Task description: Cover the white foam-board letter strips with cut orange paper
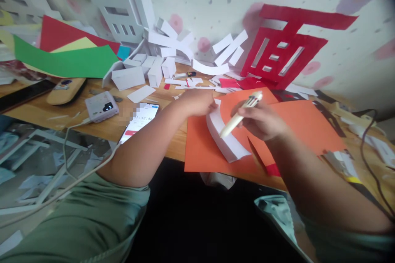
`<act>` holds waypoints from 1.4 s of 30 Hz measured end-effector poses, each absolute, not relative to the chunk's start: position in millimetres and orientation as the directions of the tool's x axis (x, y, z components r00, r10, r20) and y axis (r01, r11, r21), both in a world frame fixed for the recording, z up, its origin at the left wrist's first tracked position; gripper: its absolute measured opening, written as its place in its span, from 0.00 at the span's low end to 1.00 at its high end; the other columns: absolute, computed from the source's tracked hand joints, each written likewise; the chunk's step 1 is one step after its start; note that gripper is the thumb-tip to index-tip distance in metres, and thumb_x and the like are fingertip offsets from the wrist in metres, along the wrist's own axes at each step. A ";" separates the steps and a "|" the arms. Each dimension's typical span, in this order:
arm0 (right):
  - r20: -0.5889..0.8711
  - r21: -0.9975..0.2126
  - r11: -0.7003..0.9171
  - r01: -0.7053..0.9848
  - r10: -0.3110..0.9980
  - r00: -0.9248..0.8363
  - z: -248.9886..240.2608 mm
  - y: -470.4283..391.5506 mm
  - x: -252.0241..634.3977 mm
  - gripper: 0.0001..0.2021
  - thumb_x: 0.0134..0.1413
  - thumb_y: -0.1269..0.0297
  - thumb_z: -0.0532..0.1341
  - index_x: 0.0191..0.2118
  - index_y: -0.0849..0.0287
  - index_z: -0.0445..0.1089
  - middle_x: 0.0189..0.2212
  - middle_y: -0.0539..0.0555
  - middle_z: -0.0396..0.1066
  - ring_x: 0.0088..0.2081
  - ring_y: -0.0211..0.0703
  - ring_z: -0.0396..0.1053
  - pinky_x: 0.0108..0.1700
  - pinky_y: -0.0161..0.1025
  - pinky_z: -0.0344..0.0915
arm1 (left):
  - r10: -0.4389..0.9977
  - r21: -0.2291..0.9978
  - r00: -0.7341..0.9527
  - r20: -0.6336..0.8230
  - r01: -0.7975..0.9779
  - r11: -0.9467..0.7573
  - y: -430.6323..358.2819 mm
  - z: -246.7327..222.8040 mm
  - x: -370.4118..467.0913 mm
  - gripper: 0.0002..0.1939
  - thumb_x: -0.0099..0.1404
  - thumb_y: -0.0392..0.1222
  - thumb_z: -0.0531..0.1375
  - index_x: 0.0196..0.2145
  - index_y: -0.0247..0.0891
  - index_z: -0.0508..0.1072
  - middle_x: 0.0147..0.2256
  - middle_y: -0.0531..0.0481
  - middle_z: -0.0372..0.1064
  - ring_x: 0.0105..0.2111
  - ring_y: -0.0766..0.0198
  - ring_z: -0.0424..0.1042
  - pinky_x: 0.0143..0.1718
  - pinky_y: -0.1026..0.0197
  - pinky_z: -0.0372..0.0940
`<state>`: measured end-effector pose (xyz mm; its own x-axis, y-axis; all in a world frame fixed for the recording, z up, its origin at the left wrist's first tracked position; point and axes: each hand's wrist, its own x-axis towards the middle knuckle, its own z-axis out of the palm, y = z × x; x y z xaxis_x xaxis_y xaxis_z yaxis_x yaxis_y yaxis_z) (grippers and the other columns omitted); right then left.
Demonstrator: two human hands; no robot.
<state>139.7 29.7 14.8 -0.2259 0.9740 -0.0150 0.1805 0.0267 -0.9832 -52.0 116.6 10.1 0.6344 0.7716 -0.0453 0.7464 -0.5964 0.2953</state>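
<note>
Right hand [259, 120]: gripping a pen [232, 124], tip at the white strip [224, 141]. Left hand [201, 102]: fingers curled at the strip's far end — pinching or merely pressing, cannot tell. Strip rests, creased lengthwise, on orange paper [196, 152] — red cutout [293, 38] standing behind.

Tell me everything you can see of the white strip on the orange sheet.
The white strip looks like paper or card, curved, with a lengthwise fold and its near end splayed slightly. It lies on the orange sheet, the left hand at its far end. The tip of the pen in the right hand is at its middle; contact is unclear.
</note>
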 end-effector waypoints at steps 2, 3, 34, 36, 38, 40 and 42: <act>-0.038 -0.997 -0.026 0.079 0.988 -0.152 9.0 22.3 150.4 0.12 0.46 0.53 0.60 0.24 0.57 0.66 0.18 0.47 0.62 0.21 0.37 0.60 0.27 0.38 0.58 | 0.748 0.272 0.662 -0.049 0.729 -0.628 116.2 9.6 -51.1 0.13 0.61 0.50 0.56 0.35 0.45 0.77 0.37 0.48 0.74 0.38 0.56 0.70 0.38 0.58 0.60; -0.050 -0.997 -0.042 0.065 0.990 -0.134 7.1 18.3 153.8 0.13 0.47 0.52 0.58 0.24 0.57 0.66 0.17 0.48 0.62 0.21 0.38 0.60 0.27 0.38 0.58 | 0.736 0.256 0.675 -0.051 0.721 -0.644 115.9 9.7 -50.4 0.13 0.61 0.51 0.56 0.35 0.45 0.77 0.39 0.48 0.73 0.40 0.56 0.70 0.39 0.57 0.60; -0.235 -0.640 0.279 0.716 0.816 -0.528 38.1 102.9 74.4 0.08 0.46 0.66 0.63 0.27 0.56 0.61 0.24 0.47 0.71 0.29 0.41 0.69 0.29 0.36 0.61 | 0.697 -0.026 0.716 -0.032 0.697 -0.717 7.2 -18.1 10.8 0.21 0.60 0.51 0.59 0.48 0.40 0.77 0.51 0.29 0.69 0.53 0.29 0.65 0.46 0.27 0.60; -0.306 -0.524 0.329 0.785 0.788 -0.535 35.9 108.0 70.3 0.07 0.46 0.65 0.64 0.26 0.57 0.63 0.24 0.48 0.71 0.28 0.40 0.68 0.29 0.36 0.59 | 0.639 -0.042 0.764 -0.093 0.638 -0.769 8.1 -17.3 12.6 0.19 0.56 0.47 0.62 0.45 0.44 0.79 0.50 0.31 0.70 0.53 0.28 0.64 0.43 0.27 0.62; -0.366 -0.439 0.374 0.817 0.756 -0.543 34.6 112.3 66.7 0.08 0.46 0.64 0.63 0.24 0.58 0.64 0.23 0.47 0.69 0.26 0.38 0.66 0.27 0.35 0.57 | 0.588 -0.010 0.801 -0.110 0.591 -0.807 8.9 -17.3 12.9 0.18 0.55 0.46 0.62 0.45 0.46 0.79 0.50 0.32 0.71 0.53 0.26 0.64 0.42 0.25 0.62; -0.416 -0.411 0.411 0.813 0.710 -0.569 33.6 115.4 63.2 0.09 0.47 0.63 0.63 0.22 0.59 0.63 0.21 0.47 0.67 0.24 0.36 0.63 0.26 0.35 0.54 | 0.555 0.037 0.825 -0.106 0.561 -0.827 9.6 -17.4 11.5 0.18 0.56 0.46 0.62 0.44 0.46 0.80 0.50 0.32 0.70 0.52 0.24 0.64 0.41 0.23 0.62; -0.426 -0.407 0.454 0.792 0.673 -0.605 32.3 117.4 60.3 0.10 0.47 0.63 0.63 0.22 0.58 0.63 0.21 0.46 0.66 0.24 0.35 0.62 0.25 0.35 0.53 | 0.529 0.066 0.844 -0.093 0.535 -0.842 9.9 -17.4 9.6 0.17 0.55 0.46 0.63 0.42 0.46 0.81 0.47 0.32 0.72 0.50 0.23 0.65 0.40 0.22 0.62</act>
